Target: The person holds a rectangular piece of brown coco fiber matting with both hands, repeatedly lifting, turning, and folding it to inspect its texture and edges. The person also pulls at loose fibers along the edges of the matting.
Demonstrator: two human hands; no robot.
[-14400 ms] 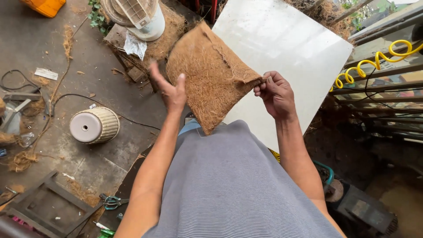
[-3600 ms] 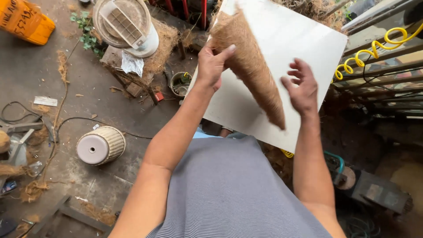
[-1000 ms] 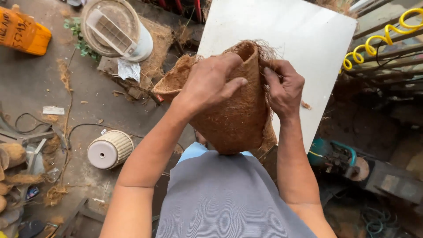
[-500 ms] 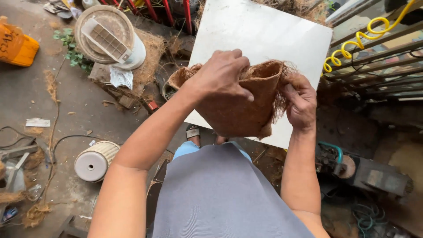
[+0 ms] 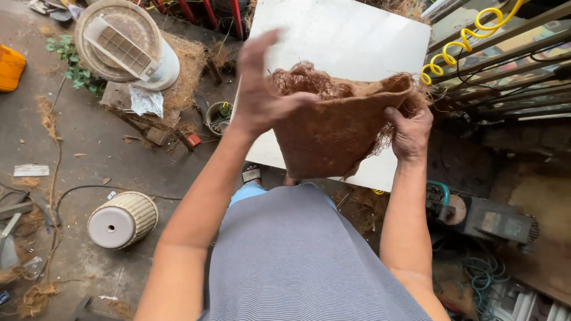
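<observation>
Closest to camera, above the striped grey shirt (image 5: 297,255), right hand (image 5: 409,132) pinches the rim of a brown coir fibre cone (image 5: 333,128) held mid-air. Left hand (image 5: 262,89) spread, blurred, at the cone's left edge. Behind: white board (image 5: 345,35), ribbed white pot (image 5: 122,219) on floor, yellow coiled hose (image 5: 461,38).

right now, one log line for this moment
right hand: grips brown coir-fibre cone liner rim | left hand: raised at rim, blurred | behind: white board

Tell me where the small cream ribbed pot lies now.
In the head view the cream ribbed pot lies on its side on the floor, lower left, beside the person's left arm.
</observation>
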